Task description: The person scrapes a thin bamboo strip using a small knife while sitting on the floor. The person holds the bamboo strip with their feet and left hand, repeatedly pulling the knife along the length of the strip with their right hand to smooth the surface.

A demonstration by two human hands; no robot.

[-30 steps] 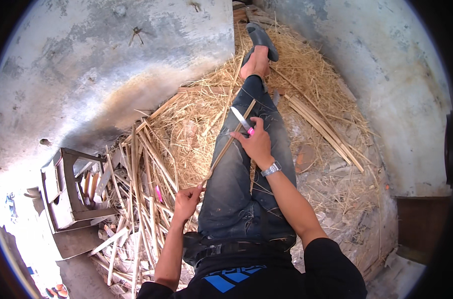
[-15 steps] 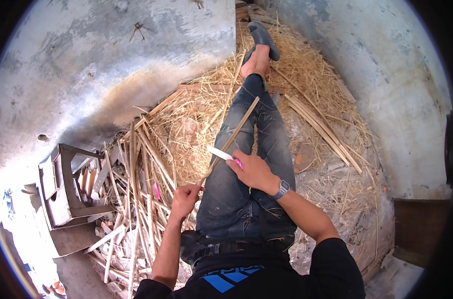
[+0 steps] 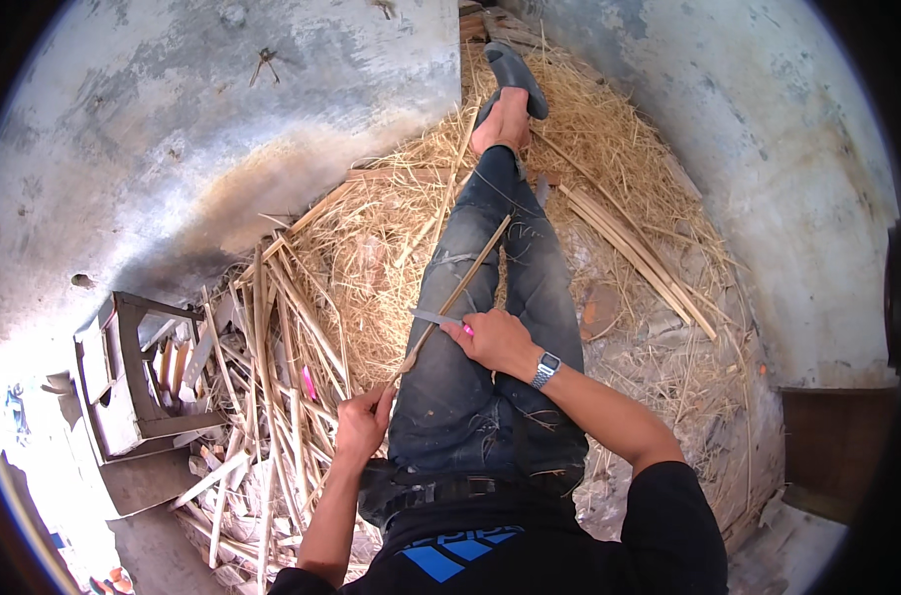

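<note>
Old walls (image 3: 242, 109) of grey-white plaster, rough and stained with brown, stand around a floor thickly covered by dry, curly yellow shavings (image 3: 371, 213). On the left is a tangled heap of long pale sticks (image 3: 272, 337), beside a worn, box-shaped wooden frame (image 3: 182, 426); on the right lies a small bundle of straight, flat slats (image 3: 637, 260). One thin, narrow strip (image 3: 472, 270) of tan colour rests slantwise over the person's dark, dusty trousers (image 3: 455, 397). The left hand (image 3: 363, 424) has its thumb and fingers pinched together on the strip's near end. The right hand (image 3: 502, 343) is closed around the pink handle of a knife (image 3: 430, 316), whose smooth grey blade crosses the strip.
</note>
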